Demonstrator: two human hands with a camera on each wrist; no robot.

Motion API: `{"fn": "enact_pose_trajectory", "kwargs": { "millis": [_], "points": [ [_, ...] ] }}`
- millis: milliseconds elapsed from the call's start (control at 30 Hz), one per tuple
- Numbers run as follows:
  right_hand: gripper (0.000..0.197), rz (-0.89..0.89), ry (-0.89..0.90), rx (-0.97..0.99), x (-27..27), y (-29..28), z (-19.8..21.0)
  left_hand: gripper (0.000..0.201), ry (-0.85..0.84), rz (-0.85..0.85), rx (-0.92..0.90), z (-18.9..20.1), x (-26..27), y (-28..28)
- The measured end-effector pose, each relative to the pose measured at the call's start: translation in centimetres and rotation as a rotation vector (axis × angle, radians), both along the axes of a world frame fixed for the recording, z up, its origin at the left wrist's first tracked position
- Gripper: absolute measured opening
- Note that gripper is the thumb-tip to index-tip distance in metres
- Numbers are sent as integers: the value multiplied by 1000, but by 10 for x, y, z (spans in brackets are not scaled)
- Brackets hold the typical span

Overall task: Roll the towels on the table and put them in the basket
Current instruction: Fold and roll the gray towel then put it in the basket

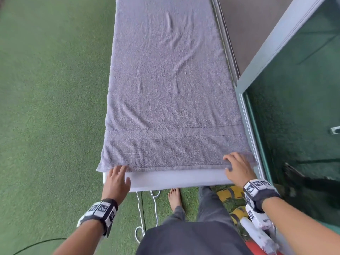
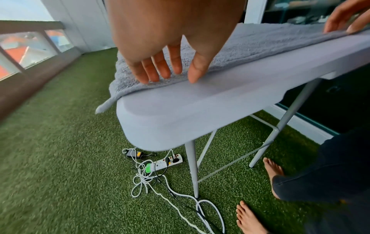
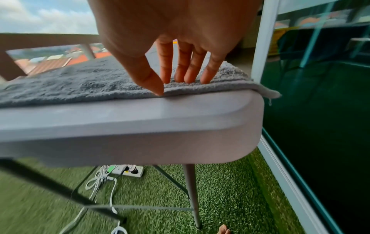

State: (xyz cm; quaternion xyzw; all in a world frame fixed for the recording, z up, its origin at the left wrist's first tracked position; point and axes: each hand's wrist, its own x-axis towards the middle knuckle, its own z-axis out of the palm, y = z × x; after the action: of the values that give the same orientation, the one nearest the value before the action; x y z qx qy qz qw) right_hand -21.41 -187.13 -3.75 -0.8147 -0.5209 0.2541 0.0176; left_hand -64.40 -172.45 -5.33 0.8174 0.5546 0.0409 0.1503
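You had the grey towel [image 1: 165, 85] spread flat down the middle of the head view, covering the white table [image 1: 176, 179], its near hem at the lower edge. Your left hand [image 1: 116, 179] hovered at the lower-left corner, fingers straight, grasping nothing. Your right hand [image 1: 237, 168] rested extended fingers on the lower-right corner, thumb at the hem. The towel looked soft, limp and light, so it likely needed both near corners pinched to roll evenly. Only the wrist views showed the power strip [image 2: 166, 163] below; no basket appeared anywhere.
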Motion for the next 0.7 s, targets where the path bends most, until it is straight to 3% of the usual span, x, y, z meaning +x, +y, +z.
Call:
{"fn": "enact_pose_trajectory", "kwargs": {
  "millis": [67,267,367,533,700],
  "points": [
    [45,71,-36,-36,0,-7,-3,34,8,-38,-174,-13,15,2],
    [22,104,-114,64,13,-9,-3,33,-51,-69,-48,-19,10,13],
    [25,118,-149,28,23,-5,-3,30,-80,-63,-49,-19,10,16],
    [32,-23,-169,32,42,-10,-8,30,-52,-238,-46,-17,12,2],
    [14,-192,-68,146,43,-19,-8,32,-68,-56,24,-13,5,9]
  ]
}}
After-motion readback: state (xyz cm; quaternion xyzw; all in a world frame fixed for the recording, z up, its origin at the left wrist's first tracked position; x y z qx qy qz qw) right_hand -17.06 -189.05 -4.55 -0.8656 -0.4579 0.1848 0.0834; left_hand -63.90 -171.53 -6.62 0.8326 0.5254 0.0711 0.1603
